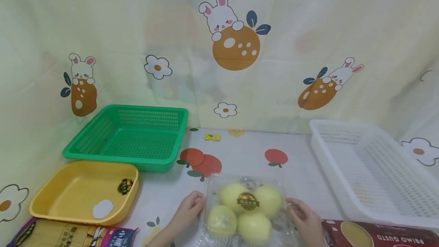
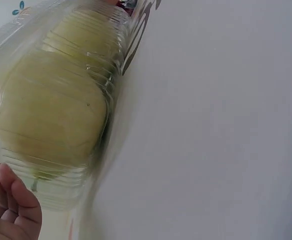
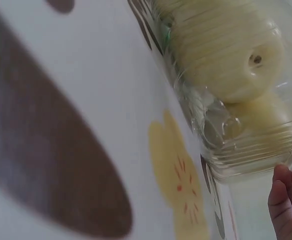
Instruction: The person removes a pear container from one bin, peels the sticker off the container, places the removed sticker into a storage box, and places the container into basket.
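Observation:
A clear plastic clamshell box (image 1: 248,186) holds several round, pale yellow-green fruits (image 1: 254,227), apples or pears; I cannot tell which. A dark and gold label (image 1: 247,201) sticks to its lid. My left hand (image 1: 188,210) pinches the rim on the box's left side, fingers curled. On the opposite side my right hand (image 1: 306,220) pinches the rim in the same way. The left wrist view shows the ribbed box wall (image 2: 61,172) close to the left fingers (image 2: 23,197). In the right wrist view the right fingertips (image 3: 282,175) meet the box's edge.
At the left stand a green basket (image 1: 137,161) and a yellow tray (image 1: 80,216), with a noodle pack (image 1: 51,235) in front. A white basket (image 1: 329,170) stands right, behind a dark red box (image 1: 380,235). A small yellow packet (image 1: 212,137) lies at the back.

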A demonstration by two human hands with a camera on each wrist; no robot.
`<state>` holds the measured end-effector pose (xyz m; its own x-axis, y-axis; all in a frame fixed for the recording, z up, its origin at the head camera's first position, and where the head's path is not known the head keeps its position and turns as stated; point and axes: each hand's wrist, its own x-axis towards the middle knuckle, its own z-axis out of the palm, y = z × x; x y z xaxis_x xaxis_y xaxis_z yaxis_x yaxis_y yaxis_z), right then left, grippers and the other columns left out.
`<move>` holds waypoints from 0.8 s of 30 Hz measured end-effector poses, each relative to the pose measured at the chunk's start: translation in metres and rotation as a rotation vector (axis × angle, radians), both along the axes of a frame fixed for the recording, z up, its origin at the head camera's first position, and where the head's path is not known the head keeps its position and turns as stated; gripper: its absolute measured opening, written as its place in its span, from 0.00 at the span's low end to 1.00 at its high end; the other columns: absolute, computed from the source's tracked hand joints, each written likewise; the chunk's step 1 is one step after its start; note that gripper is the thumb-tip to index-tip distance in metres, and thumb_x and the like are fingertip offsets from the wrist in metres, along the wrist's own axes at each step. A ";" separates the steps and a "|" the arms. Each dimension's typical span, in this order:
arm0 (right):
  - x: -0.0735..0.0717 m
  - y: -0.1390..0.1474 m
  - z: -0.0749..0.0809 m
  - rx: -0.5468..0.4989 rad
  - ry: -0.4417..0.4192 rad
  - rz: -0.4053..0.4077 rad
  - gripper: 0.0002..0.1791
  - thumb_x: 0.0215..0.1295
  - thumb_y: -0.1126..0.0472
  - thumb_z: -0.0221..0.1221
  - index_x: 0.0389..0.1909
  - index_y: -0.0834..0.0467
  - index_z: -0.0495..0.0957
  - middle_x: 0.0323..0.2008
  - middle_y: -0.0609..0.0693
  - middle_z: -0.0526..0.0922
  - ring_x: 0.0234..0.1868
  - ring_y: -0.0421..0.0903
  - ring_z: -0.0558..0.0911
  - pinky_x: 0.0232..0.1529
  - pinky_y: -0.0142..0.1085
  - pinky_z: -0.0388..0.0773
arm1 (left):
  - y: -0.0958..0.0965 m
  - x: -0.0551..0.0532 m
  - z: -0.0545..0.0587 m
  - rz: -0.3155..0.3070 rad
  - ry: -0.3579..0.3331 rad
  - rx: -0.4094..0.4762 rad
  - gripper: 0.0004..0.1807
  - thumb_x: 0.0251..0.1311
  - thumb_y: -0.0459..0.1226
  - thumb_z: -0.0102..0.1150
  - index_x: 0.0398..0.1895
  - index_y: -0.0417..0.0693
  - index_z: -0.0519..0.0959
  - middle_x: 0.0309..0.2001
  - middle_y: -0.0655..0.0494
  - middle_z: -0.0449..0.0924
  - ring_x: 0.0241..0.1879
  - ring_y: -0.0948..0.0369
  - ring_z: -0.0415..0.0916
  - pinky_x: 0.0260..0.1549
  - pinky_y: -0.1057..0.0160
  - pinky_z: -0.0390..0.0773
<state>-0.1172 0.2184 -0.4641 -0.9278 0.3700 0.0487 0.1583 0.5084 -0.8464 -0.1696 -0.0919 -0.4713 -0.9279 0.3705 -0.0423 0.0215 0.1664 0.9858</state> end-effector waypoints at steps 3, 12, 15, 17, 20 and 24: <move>0.000 0.000 0.001 -0.011 -0.044 -0.023 0.15 0.60 0.65 0.54 0.48 0.66 0.72 0.33 0.57 0.79 0.30 0.44 0.79 0.27 0.30 0.75 | 0.000 -0.001 -0.003 -0.008 0.010 0.027 0.11 0.66 0.37 0.42 0.36 0.35 0.67 0.20 0.57 0.68 0.23 0.62 0.67 0.23 0.68 0.68; 0.000 -0.002 -0.008 -0.002 -0.063 -0.068 0.17 0.62 0.59 0.54 0.49 0.64 0.72 0.38 0.60 0.79 0.37 0.52 0.80 0.32 0.38 0.76 | -0.004 -0.006 -0.013 -0.050 -0.037 0.111 0.10 0.66 0.36 0.42 0.37 0.35 0.67 0.22 0.56 0.69 0.25 0.62 0.67 0.27 0.68 0.70; 0.000 -0.003 -0.010 0.003 -0.052 -0.084 0.17 0.61 0.58 0.54 0.49 0.63 0.73 0.39 0.60 0.79 0.38 0.53 0.79 0.33 0.38 0.76 | -0.005 -0.006 -0.014 -0.049 -0.043 0.121 0.11 0.65 0.38 0.43 0.38 0.35 0.67 0.22 0.56 0.70 0.26 0.62 0.68 0.29 0.67 0.71; 0.000 -0.003 -0.009 0.001 -0.050 -0.082 0.18 0.62 0.56 0.54 0.49 0.63 0.73 0.41 0.61 0.78 0.39 0.54 0.79 0.33 0.38 0.76 | -0.004 -0.006 -0.015 -0.037 -0.039 0.122 0.12 0.65 0.39 0.44 0.38 0.36 0.67 0.22 0.56 0.71 0.26 0.63 0.68 0.29 0.67 0.71; 0.002 -0.003 -0.006 -0.011 -0.048 -0.075 0.20 0.62 0.53 0.54 0.50 0.62 0.73 0.45 0.61 0.77 0.41 0.51 0.79 0.33 0.34 0.76 | -0.004 -0.005 -0.016 -0.007 -0.010 0.106 0.11 0.65 0.38 0.45 0.38 0.35 0.68 0.22 0.57 0.71 0.25 0.63 0.68 0.27 0.69 0.71; 0.004 0.002 -0.004 0.029 0.053 -0.077 0.15 0.62 0.57 0.55 0.46 0.62 0.77 0.38 0.59 0.79 0.31 0.41 0.79 0.26 0.30 0.75 | -0.001 -0.002 -0.013 0.018 -0.007 0.119 0.09 0.64 0.35 0.45 0.36 0.34 0.69 0.21 0.56 0.69 0.23 0.65 0.67 0.25 0.70 0.69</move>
<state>-0.1133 0.2205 -0.4682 -0.8925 0.4376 0.1089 0.1529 0.5208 -0.8399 -0.1717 -0.0931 -0.4844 -0.9342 0.3568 -0.0054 0.0127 0.0483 0.9988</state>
